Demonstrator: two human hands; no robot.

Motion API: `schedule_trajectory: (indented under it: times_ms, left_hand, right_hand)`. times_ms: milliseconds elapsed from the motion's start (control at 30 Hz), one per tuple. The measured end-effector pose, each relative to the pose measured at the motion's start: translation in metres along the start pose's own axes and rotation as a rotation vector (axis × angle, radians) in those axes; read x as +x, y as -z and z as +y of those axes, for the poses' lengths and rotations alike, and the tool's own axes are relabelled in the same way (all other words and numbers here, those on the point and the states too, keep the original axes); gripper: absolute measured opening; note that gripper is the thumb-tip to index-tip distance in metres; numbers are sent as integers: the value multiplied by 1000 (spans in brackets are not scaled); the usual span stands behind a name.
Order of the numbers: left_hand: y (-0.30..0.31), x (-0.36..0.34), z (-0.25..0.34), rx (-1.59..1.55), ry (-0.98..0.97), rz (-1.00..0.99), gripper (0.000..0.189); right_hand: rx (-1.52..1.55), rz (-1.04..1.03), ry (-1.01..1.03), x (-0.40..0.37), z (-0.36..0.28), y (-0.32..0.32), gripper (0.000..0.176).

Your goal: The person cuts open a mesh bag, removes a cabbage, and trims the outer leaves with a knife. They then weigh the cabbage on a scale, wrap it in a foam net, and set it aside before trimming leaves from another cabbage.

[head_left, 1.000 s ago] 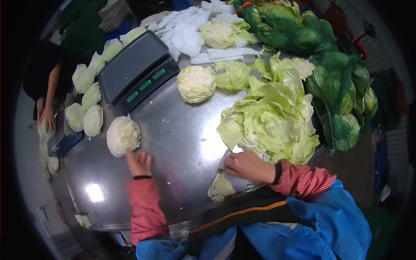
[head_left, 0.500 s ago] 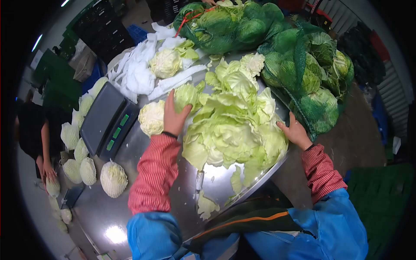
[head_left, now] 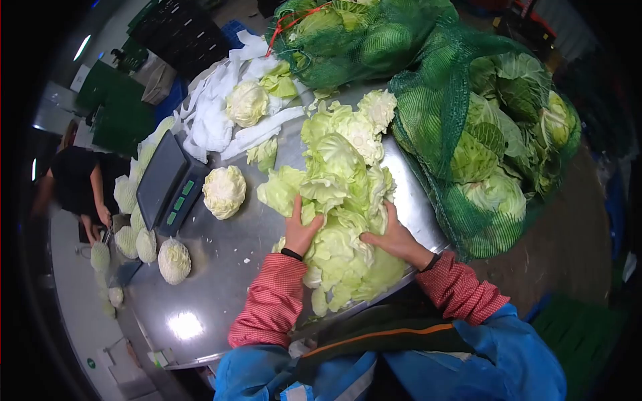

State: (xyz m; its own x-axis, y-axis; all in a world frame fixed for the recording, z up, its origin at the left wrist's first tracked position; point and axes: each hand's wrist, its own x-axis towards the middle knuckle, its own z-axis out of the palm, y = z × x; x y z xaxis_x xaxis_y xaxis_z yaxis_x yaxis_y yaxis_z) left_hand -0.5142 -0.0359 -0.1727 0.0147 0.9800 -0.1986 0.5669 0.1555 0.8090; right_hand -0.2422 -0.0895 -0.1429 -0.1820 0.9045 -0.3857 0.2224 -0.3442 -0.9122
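A heap of loose, pale green cabbage leaves point(head_left: 338, 200) lies on the metal table in front of me. My left hand point(head_left: 303, 232) grips the heap from its left side, the fingertips tucked among the leaves. On the other side my right hand point(head_left: 394, 240) clasps it, thumb on top of the leaves and fingers along the edge. A trimmed white-green cabbage point(head_left: 224, 192) sits apart, left of my left hand. Torn leaf pieces spread from the heap towards the table's near edge.
Green mesh sacks of cabbages point(head_left: 481, 147) stand at right and back. A digital scale point(head_left: 167, 184) is on the left, beside cabbages in foam nets point(head_left: 175, 260). White foam netting point(head_left: 221, 110) with another cabbage lies behind. A co-worker point(head_left: 83, 177) handles a netted item at far left.
Both hands have come closer together, squeezing the spread leaves into a narrower heap. The left hand has moved away from the trimmed cabbage, the right hand inward from the sack.
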Motion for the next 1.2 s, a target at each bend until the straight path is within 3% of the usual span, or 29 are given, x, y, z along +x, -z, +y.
schedule_trajectory:
  times_ms: [67, 233, 333, 400, 500, 633, 767, 867, 933, 967, 1067, 1100, 1133, 1200]
  left_hand:
    - [-13, -13, 14, 23, 100, 95, 91]
    - [-31, -24, 20, -353, 108, 193, 82]
    - [-34, -37, 26, -161, 66, 286, 76]
    - [-41, -43, 15, -374, -19, 317, 73]
    - [-38, -66, 54, -445, -26, 376, 67]
    - [-19, -77, 98, -542, -133, 392, 65]
    - [-7, -74, 197, -565, -358, 363, 75]
    - [-24, -69, 306, -624, -497, 311, 79]
    - [-44, -52, 369, -526, -614, 293, 76]
    - [-54, -34, 397, -452, -725, 262, 64]
    - [-121, -19, 513, -452, -851, 179, 58]
    - [-145, 2, 538, -410, -903, 175, 57]
    - [-172, 11, 572, -445, -908, 122, 58]
    - [-225, 28, 639, -513, -912, 17, 59]
  right_hand:
    - [68, 8, 55, 4, 8, 0, 110]
    - [166, -45, 168, 11, 9, -1, 103]
    - [192, -80, 197, 2, 1, -1, 100]
    - [86, -46, 220, -4, 2, -2, 100]
    - [88, -30, 339, -19, -3, 0, 104]
    - [208, -117, 441, -60, -61, 30, 109]
    - [122, 34, 700, -82, -110, 83, 106]
    - [120, 127, 802, -104, -149, 156, 106]
    - [90, 227, 862, -123, -171, 217, 107]
    - [113, 249, 936, -125, -178, 250, 107]
    - [97, 385, 966, -152, -196, 357, 108]
    - [261, 317, 985, -160, -201, 392, 108]
    - [96, 488, 1093, -155, -199, 430, 104]
    - [165, 526, 1107, -153, -197, 506, 97]
